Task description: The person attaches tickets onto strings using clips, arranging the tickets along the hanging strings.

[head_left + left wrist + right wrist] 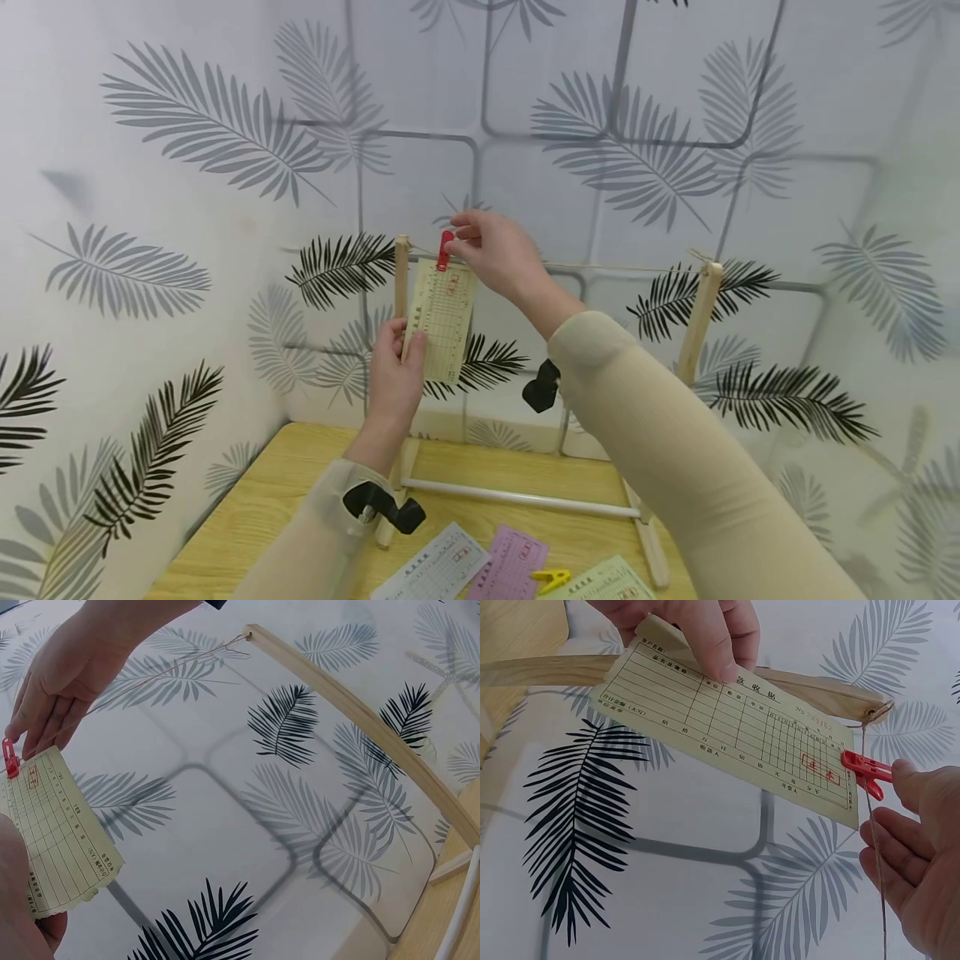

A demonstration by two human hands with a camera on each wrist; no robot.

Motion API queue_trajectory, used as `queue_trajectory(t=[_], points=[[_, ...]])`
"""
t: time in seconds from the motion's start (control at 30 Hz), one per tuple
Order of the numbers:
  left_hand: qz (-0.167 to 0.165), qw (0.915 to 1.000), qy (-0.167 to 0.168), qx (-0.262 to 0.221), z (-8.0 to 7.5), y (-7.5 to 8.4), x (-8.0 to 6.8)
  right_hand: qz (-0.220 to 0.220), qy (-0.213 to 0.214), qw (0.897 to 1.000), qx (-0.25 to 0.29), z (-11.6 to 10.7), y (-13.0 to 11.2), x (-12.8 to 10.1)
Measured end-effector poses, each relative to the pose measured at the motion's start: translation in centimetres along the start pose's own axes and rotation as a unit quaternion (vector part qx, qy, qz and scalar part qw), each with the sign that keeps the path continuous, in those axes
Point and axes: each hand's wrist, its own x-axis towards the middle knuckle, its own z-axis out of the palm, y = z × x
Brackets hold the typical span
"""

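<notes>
The yellow receipt slip (727, 724) at the centre of the right wrist view carries a printed Chinese heading, table rows and a red stamp, all too blurred to read with certainty

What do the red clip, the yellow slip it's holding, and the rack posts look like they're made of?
Red clip: likely plastic, evenly coloured and slightly glossy. Yellow slip: thin matte paper, printed with a grid and flexing where the left hand holds it. Rack posts: pale unpainted wood, by the look of it. String: probably natural twine, thin and tan.

Open string (622, 267) right of clip (445, 249)
</notes>
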Motion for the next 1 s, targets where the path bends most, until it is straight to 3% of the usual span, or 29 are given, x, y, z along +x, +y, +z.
queue_trajectory(t=[0.2,0.43,0.6,0.9,1.0], points=[[0.015,0.9993,0.019,0.028,-0.2,-0.2,-0.3,-0.011,0.012,1.000,-0.026,-0.6,0.7,-0.8],[0.032,0.9988,0.023,0.029,-0.4,-0.3,-1.0,-0.021,0.021,0.998,-0.053,-0.8,1.8,-2.0],[0.038,0.9985,0.028,0.027,-0.5,-0.3,-1.5,-0.028,0.036,0.998,-0.046,-1.0,2.4,-3.1],[0.064,0.9922,0.080,0.071,-0.9,-0.8,-2.1,-0.071,0.078,0.994,-0.030,-1.3,3.9,-6.6],[0.067,0.9917,0.087,0.066,-1.1,-1.0,-2.7,-0.092,0.093,0.991,-0.019,-1.1,4.5,-8.0]])
